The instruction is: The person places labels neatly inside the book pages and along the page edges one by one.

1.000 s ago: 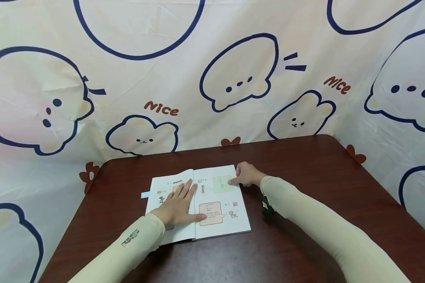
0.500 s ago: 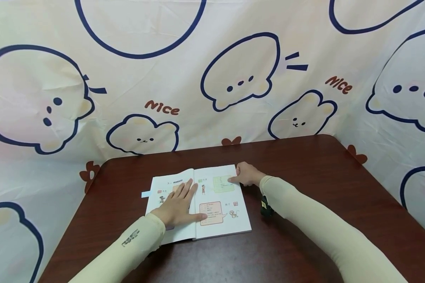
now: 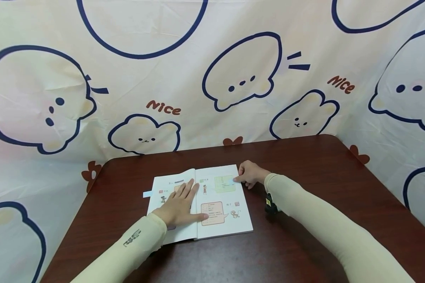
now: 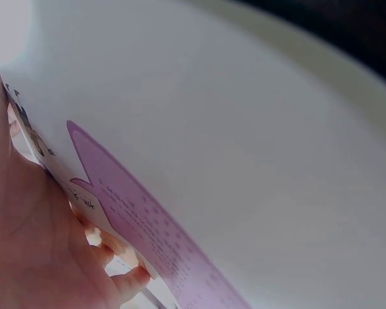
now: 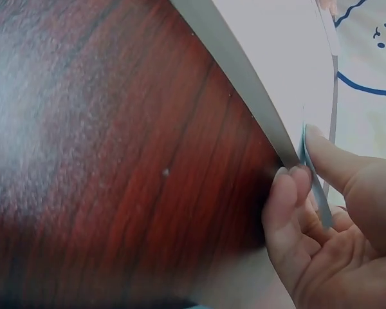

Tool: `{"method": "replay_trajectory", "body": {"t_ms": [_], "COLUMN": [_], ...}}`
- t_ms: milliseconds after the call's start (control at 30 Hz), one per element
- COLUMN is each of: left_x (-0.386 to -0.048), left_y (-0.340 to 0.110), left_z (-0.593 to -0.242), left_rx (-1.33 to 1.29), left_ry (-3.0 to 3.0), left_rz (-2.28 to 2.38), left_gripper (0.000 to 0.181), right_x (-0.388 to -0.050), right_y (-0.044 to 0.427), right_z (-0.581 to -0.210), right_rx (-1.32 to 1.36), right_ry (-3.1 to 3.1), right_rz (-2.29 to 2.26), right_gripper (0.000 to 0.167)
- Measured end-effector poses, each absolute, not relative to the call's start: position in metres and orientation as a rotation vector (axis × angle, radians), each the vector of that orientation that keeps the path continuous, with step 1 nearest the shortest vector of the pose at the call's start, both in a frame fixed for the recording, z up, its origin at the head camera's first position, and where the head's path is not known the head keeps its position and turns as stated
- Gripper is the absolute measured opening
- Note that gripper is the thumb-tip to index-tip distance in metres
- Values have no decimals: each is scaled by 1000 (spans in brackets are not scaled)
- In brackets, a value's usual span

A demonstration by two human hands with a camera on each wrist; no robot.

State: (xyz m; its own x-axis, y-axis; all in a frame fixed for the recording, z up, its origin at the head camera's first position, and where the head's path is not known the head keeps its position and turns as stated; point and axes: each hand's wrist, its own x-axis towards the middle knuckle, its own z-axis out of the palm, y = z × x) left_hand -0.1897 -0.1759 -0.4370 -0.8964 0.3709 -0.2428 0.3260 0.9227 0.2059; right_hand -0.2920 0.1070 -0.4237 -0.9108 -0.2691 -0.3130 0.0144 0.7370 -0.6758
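Observation:
An open book point(image 3: 221, 196) with printed text boxes and small drawings lies on the table. My left hand point(image 3: 177, 208) rests spread across its fold and left page, fingers straight. In the left wrist view that palm point(image 4: 38, 238) lies beside the curved page point(image 4: 199, 129). At the upper right edge of the book, my right hand point(image 3: 251, 173) has its thumb on the page and its fingers curled at the edge. The right wrist view shows a thin bluish sticky tab point(image 5: 318, 196) pinched between that thumb and the fingers, against the page edge.
Another light blue tab point(image 3: 147, 194) sticks out from the book's left edge. The dark brown wooden table point(image 3: 304, 165) reaches back to a cartoon-printed cloth point(image 3: 194, 129), which also hangs at both sides.
My right hand has drawn slightly to the right, and a bit of blue now shows at its thumb tip. The left hand and book stay put; the head view shifts slightly.

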Motion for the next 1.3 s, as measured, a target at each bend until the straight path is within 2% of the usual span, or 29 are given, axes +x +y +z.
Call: {"method": "replay_trajectory", "body": {"t_ms": [700, 1033, 1300], "left_x": [-190, -191, -190], "left_y": [-177, -177, -176], "left_z": [-435, -433, -432], "left_rx": [528, 532, 531], "left_ry": [2796, 2795, 2793], "left_rz": [228, 224, 241], "left_gripper": [113, 111, 111], "right_x": [-296, -296, -294], "right_y": [112, 96, 90], "right_z": [-424, -434, -433], "right_rx": [-276, -120, -16], "right_ry": [2485, 2671, 2714], "right_rz": [-973, -809, -726], "right_gripper": [23, 41, 44]}}
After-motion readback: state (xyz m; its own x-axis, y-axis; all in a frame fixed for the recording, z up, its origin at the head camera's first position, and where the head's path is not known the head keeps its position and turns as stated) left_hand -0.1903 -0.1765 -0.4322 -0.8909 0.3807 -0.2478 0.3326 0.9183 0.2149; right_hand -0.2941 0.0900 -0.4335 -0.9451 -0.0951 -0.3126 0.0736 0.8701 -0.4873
